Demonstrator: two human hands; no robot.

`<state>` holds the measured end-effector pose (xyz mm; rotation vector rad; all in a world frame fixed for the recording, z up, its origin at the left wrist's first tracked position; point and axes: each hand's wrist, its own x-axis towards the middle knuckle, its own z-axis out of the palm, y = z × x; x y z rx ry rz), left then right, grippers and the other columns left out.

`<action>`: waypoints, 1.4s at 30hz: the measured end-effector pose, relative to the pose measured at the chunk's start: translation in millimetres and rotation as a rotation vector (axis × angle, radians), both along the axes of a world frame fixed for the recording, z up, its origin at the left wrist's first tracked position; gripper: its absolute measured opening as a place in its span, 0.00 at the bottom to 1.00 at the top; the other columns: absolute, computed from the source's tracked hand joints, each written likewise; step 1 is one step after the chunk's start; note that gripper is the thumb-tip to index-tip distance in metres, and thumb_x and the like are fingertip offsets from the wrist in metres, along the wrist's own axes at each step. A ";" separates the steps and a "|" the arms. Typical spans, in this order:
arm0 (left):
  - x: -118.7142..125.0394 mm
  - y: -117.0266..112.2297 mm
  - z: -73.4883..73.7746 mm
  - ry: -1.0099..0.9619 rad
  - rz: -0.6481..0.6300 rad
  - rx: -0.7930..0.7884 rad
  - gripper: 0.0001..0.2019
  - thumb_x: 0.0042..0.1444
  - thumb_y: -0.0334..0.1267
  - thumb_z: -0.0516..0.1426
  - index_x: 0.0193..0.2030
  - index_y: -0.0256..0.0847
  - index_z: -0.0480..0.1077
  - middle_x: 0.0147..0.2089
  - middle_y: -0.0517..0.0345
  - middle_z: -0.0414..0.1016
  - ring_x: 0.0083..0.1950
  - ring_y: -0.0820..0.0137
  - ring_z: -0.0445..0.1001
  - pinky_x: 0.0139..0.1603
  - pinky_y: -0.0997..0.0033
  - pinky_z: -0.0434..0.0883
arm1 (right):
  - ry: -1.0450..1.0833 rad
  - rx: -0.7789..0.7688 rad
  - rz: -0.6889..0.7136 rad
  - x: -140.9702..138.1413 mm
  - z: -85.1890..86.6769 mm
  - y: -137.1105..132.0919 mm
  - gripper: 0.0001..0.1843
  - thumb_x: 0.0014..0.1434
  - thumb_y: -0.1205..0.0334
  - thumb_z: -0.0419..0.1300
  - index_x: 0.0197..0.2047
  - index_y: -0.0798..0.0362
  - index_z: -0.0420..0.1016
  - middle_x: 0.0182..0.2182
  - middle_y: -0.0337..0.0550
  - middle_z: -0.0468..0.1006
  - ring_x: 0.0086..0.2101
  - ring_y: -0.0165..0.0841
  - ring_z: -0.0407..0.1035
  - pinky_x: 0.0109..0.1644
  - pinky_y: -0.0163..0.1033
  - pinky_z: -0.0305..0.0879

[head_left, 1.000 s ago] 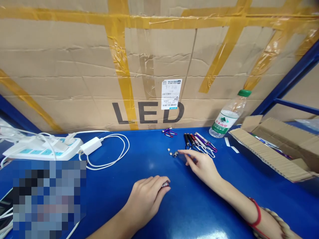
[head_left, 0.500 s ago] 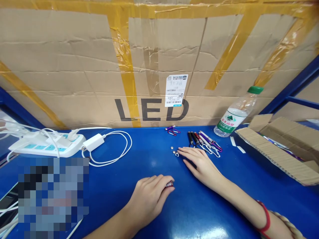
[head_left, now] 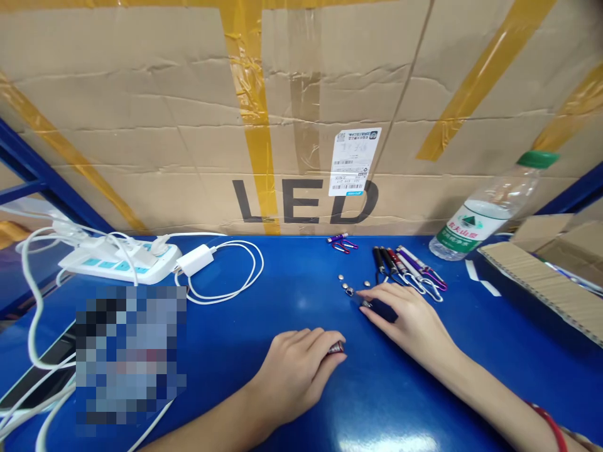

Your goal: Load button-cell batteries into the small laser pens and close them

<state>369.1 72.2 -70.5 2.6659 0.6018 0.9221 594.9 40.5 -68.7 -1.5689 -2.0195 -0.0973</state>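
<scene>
My left hand point(head_left: 301, 373) is closed just above the blue tabletop, its thumb and forefinger gripping a small red tube point(head_left: 336, 347). Only the tube's silvery end shows; the fingers cover the remainder. Farther right, my right hand point(head_left: 412, 317) has its thumb and fingertips bent around a small dark-silver piece point(head_left: 366, 304), slightly blurred. Just beyond those fingertips lie a few shiny button cells point(head_left: 340, 277) and a small metal fitting point(head_left: 349, 292). Behind the right hand is a row of keychain penlights point(head_left: 391, 260) with carabiner clips, in black, red, silver and purple.
A purple penlight point(head_left: 337, 238) lies near the large cardboard box point(head_left: 188, 138) at the back. To the right stand a water bottle point(head_left: 475, 226) and an open carton point(head_left: 541, 282). At left are a white power strip point(head_left: 117, 267), an adapter point(head_left: 195, 259) and loose cables.
My view has swung left, so the scene shifts right. The right hand has drawn back slightly, uncovering another button cell, and a small piece now shows at its fingertips. The left hand keeps its grip.
</scene>
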 end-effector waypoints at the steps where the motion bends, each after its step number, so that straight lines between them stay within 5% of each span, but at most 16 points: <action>1: -0.3 -0.3 0.3 -0.001 0.002 0.008 0.08 0.62 0.37 0.47 0.43 0.41 0.65 0.33 0.67 0.72 0.31 0.80 0.71 0.32 0.79 0.63 | 0.042 -0.027 0.013 -2.3 -0.2 -0.9 0.11 0.63 0.59 0.51 0.42 0.51 0.73 0.38 0.43 0.74 0.39 0.36 0.69 0.41 0.42 0.65; 6: -2.4 -2.0 0.7 0.017 0.019 0.018 0.08 0.62 0.38 0.47 0.42 0.41 0.64 0.33 0.67 0.72 0.31 0.79 0.71 0.31 0.78 0.63 | 0.231 -0.138 0.140 -15.9 -3.5 -6.3 0.10 0.62 0.61 0.52 0.43 0.52 0.73 0.39 0.44 0.72 0.40 0.34 0.69 0.43 0.38 0.68; 12: -2.7 -0.8 -0.1 0.026 0.029 0.035 0.08 0.62 0.38 0.46 0.41 0.40 0.65 0.33 0.66 0.72 0.30 0.78 0.70 0.30 0.77 0.62 | 0.181 -0.117 0.259 -26.2 -1.7 -10.7 0.11 0.62 0.65 0.53 0.48 0.49 0.70 0.41 0.41 0.72 0.41 0.31 0.69 0.44 0.35 0.69; 26: -2.2 0.6 1.1 0.019 -0.006 0.022 0.07 0.61 0.36 0.48 0.43 0.40 0.65 0.32 0.66 0.71 0.30 0.78 0.69 0.31 0.78 0.62 | 0.215 -0.244 0.130 -18.5 -2.9 -8.8 0.12 0.60 0.53 0.58 0.42 0.49 0.75 0.33 0.39 0.72 0.27 0.27 0.66 0.26 0.31 0.64; 36: -2.1 -0.2 1.5 0.033 0.004 0.043 0.07 0.61 0.37 0.48 0.44 0.43 0.64 0.32 0.67 0.70 0.29 0.78 0.70 0.30 0.78 0.63 | 0.519 -0.167 0.234 -24.6 -1.1 -7.2 0.07 0.58 0.66 0.60 0.41 0.54 0.75 0.37 0.42 0.72 0.28 0.25 0.66 0.29 0.28 0.66; 42: -0.9 -0.6 3.5 0.030 -0.003 0.017 0.07 0.61 0.36 0.49 0.44 0.42 0.64 0.32 0.68 0.70 0.30 0.78 0.70 0.31 0.78 0.63 | 0.600 -0.100 0.199 -28.1 3.5 -9.0 0.07 0.54 0.61 0.65 0.37 0.52 0.78 0.33 0.40 0.75 0.25 0.25 0.65 0.26 0.28 0.63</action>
